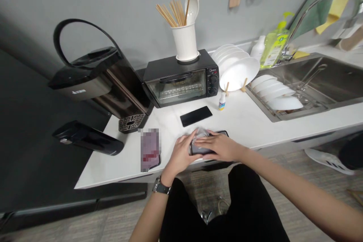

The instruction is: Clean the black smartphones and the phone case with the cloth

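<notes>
Head view looks down on both hands meeting over a dark smartphone [208, 145] at the near edge of the white surface [249, 121], roughly in the middle of the scene. The left hand [179, 155], with a wristwatch [161, 187] on its wrist, cups the phone's left end, fingers curled around it. The right hand [219, 146] lies flat across the top, fingers spread and pressing down, with what looks like a thin clear film or wrapper [202, 133] bunched under the fingertips; whether it is pinched or merely pressed I cannot tell.

By my judgement the step in hand is fitting or smoothing a film onto the phone's face. The next move calls for steady downward pressure and a slow sweep along the glass while the left hand braces the body against sliding off the near edge.

The phone is slim, black and glossy, its right end poking out past the right hand; most of the face is covered. A second black phone [196, 116] lies just beyond it, apart, and a third, blurred one [149, 149] rests to the left. A small dropper bottle [222, 101] stands farther back, near the toaster oven [181, 79].
</notes>
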A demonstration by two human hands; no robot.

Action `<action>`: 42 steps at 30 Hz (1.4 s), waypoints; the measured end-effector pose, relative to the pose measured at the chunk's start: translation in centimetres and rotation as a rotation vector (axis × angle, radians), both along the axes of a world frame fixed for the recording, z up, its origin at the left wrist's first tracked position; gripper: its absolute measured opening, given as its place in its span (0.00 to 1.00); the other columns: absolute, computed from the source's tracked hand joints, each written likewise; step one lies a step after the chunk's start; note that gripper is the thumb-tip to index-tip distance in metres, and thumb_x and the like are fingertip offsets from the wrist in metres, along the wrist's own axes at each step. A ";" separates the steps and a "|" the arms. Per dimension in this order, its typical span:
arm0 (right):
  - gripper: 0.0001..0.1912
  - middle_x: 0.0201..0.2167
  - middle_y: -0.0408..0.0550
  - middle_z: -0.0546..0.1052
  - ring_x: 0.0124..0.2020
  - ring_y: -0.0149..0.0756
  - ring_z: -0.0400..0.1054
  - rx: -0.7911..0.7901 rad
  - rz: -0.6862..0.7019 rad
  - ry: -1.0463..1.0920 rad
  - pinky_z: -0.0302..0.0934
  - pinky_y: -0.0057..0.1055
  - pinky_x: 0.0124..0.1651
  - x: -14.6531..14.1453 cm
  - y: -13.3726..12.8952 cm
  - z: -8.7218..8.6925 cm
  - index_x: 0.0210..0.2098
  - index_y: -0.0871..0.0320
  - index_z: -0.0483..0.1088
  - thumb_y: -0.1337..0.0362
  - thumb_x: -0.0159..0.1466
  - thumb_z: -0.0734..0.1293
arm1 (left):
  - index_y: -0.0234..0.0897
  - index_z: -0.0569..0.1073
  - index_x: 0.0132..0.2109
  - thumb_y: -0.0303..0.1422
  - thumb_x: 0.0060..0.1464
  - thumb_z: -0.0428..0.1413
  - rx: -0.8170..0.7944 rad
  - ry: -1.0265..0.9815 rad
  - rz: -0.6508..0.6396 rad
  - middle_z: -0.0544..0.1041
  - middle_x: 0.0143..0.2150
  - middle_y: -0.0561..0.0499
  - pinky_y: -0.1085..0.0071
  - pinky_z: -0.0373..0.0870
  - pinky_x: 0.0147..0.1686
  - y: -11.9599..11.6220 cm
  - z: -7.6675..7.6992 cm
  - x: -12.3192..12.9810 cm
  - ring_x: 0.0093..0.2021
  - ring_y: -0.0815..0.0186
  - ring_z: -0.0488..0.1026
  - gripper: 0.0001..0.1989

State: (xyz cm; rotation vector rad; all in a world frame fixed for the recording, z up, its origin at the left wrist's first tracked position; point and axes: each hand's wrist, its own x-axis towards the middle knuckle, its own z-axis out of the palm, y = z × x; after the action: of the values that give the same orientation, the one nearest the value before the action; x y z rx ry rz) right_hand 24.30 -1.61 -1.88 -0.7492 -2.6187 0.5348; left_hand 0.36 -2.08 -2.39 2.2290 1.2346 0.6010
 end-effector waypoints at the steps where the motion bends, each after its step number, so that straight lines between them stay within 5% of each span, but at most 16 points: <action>1: 0.33 0.67 0.56 0.69 0.69 0.47 0.62 0.009 -0.035 -0.010 0.42 0.56 0.75 1.2 -0.2 -0.1 0.72 0.55 0.59 0.47 0.73 0.64 | 0.52 0.51 0.75 0.36 0.50 0.72 0.006 0.004 -0.001 0.75 0.63 0.47 0.52 0.63 0.62 0.0 0.1 0.1 0.61 0.51 0.69 0.53; 6: 0.31 0.68 0.53 0.68 0.68 0.49 0.63 -0.006 -0.200 -0.055 0.50 0.53 0.74 6.0 -3.6 0.4 0.71 0.52 0.61 0.50 0.72 0.65 | 0.55 0.50 0.75 0.36 0.49 0.73 0.041 -0.016 0.002 0.75 0.65 0.50 0.52 0.60 0.63 -0.2 0.2 0.7 0.61 0.52 0.69 0.55; 10: 0.30 0.66 0.54 0.71 0.67 0.47 0.66 -0.049 -0.070 -0.001 0.52 0.51 0.72 2.3 -4.1 0.4 0.69 0.54 0.63 0.49 0.72 0.64 | 0.53 0.51 0.75 0.39 0.50 0.72 0.052 -0.020 -0.025 0.75 0.64 0.48 0.53 0.61 0.62 -0.1 -0.1 0.6 0.61 0.52 0.69 0.54; 15: 0.27 0.63 0.52 0.74 0.66 0.43 0.66 -0.004 0.006 0.037 0.43 0.51 0.75 -1.6 -0.3 0.1 0.67 0.53 0.66 0.50 0.73 0.64 | 0.47 0.54 0.75 0.37 0.52 0.71 0.038 0.003 -0.001 0.75 0.61 0.44 0.55 0.65 0.60 0.2 -0.5 0.1 0.59 0.52 0.70 0.50; 18: 0.30 0.66 0.54 0.71 0.68 0.43 0.64 0.028 -0.044 0.002 0.39 0.53 0.76 1.3 0.3 0.1 0.70 0.53 0.61 0.49 0.73 0.64 | 0.51 0.52 0.75 0.37 0.52 0.71 0.051 0.013 0.007 0.74 0.63 0.47 0.53 0.62 0.62 0.2 -0.4 0.2 0.60 0.52 0.69 0.51; 23: 0.30 0.67 0.54 0.70 0.67 0.48 0.66 -0.005 -0.230 -0.047 0.50 0.53 0.73 5.8 -3.4 0.7 0.69 0.53 0.64 0.50 0.72 0.65 | 0.54 0.50 0.75 0.36 0.49 0.72 0.056 -0.012 0.029 0.75 0.64 0.49 0.52 0.60 0.63 0.0 -0.1 0.7 0.60 0.51 0.69 0.54; 27: 0.31 0.65 0.53 0.72 0.66 0.47 0.67 -0.050 -0.116 0.002 0.50 0.51 0.74 2.3 -4.1 0.6 0.69 0.55 0.64 0.48 0.71 0.66 | 0.52 0.52 0.75 0.38 0.51 0.71 0.063 -0.019 0.006 0.75 0.63 0.47 0.52 0.62 0.61 0.0 -0.2 0.5 0.60 0.50 0.69 0.52; 32: 0.29 0.65 0.51 0.72 0.69 0.43 0.63 -0.057 0.025 0.036 0.46 0.48 0.75 -1.4 -0.8 0.5 0.67 0.53 0.65 0.50 0.71 0.67 | 0.50 0.51 0.75 0.38 0.53 0.70 0.063 -0.012 0.004 0.74 0.63 0.46 0.53 0.64 0.60 0.2 -0.6 0.1 0.59 0.51 0.70 0.51; 38: 0.25 0.67 0.47 0.70 0.68 0.42 0.65 -0.046 -0.154 0.064 0.50 0.48 0.74 5.0 -0.8 1.8 0.68 0.48 0.65 0.55 0.74 0.64 | 0.53 0.48 0.76 0.36 0.49 0.72 0.057 -0.017 0.023 0.74 0.64 0.50 0.52 0.61 0.63 0.0 -0.3 0.3 0.60 0.52 0.69 0.56; 42: 0.32 0.67 0.52 0.69 0.70 0.48 0.61 0.027 -0.162 -0.010 0.51 0.53 0.74 6.0 -1.5 0.5 0.72 0.52 0.60 0.52 0.72 0.66 | 0.53 0.50 0.75 0.36 0.49 0.72 0.065 -0.029 0.041 0.75 0.63 0.49 0.52 0.62 0.62 -0.1 -0.2 0.6 0.60 0.51 0.69 0.55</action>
State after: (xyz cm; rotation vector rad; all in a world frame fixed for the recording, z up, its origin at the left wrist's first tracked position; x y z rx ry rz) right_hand 30.30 -3.12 -1.40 -0.9475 -2.5400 0.4491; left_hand 0.91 -2.20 -2.62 2.2449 1.2654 0.6969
